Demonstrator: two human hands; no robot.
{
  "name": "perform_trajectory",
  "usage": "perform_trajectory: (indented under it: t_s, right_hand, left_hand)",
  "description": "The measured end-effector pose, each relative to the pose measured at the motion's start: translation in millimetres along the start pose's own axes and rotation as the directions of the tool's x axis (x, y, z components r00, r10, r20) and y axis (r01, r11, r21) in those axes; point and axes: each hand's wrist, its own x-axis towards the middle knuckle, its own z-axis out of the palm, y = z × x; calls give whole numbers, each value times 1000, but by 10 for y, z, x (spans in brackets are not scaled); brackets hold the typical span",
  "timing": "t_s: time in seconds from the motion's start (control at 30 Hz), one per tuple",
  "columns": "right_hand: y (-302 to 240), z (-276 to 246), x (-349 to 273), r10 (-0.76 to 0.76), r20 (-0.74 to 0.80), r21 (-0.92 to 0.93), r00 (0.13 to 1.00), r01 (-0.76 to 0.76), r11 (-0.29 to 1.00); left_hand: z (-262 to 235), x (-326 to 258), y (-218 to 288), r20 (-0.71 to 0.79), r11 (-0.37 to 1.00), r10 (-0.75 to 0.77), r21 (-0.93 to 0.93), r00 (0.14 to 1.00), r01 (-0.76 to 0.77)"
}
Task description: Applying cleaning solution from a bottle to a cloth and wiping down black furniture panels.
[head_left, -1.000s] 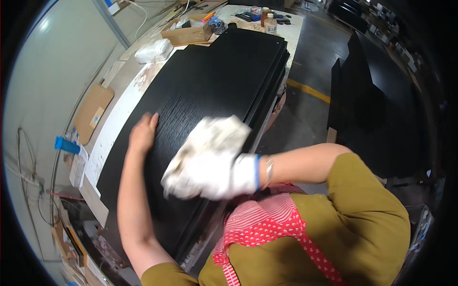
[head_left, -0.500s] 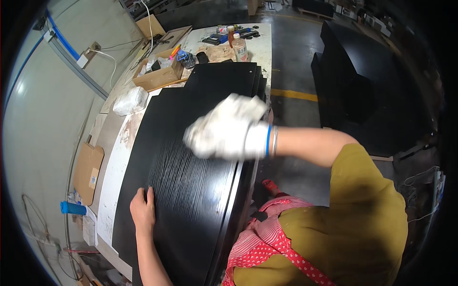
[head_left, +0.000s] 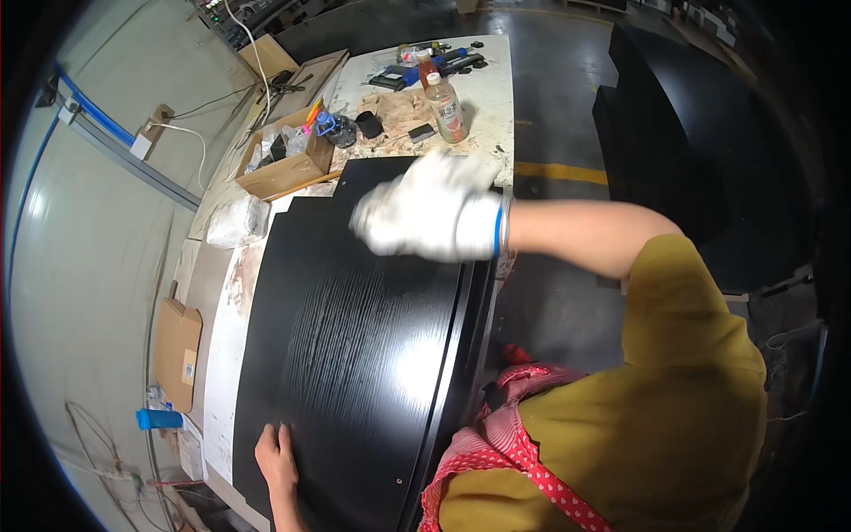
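Note:
A large black panel (head_left: 372,328) with a wood-grain surface lies across the table, on top of other black panels whose edges show along its right side. My right hand (head_left: 430,213), in a white glove with a blue cuff edge, is over the far part of the panel. It is smeared by motion and appears closed on a wadded white cloth (head_left: 474,168). Whether the cloth touches the surface there is hard to make out. My bare left hand (head_left: 277,457) rests on the panel near its left edge, fingers extended and holding nothing.
Beyond the panel, the white table (head_left: 492,80) bears a drink bottle (head_left: 448,113), a blue-and-black tool (head_left: 417,73) and a cardboard box (head_left: 288,168) of small items. A plastic-wrapped white bundle (head_left: 238,222) sits at the left. More black panels (head_left: 700,151) stand at right.
My gloved right hand has moved toward the panel's far end. The view has shifted, so the panel and my left hand appear lower. My left hand still rests on the panel.

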Motion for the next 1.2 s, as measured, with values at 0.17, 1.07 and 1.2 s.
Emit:
perform_trajectory:
  t_s: [0.17,1.07,1.2]
  right_hand:
    - [1615,-35,-490,580,144,52,802,-591,805]
    - [2394,213,-150,443,61,364,894,-433,824]
    - [2864,669,-852,539,-45,684,841,-367,630]
  left_hand:
    - [-3,121,84,-4,1000,9,-12,1000,-9]
    - [-1321,-1514,1618,-210,657,258,754,943,-12]
    - [-945,-1807,1959,-78,838,274,509,959,-198]
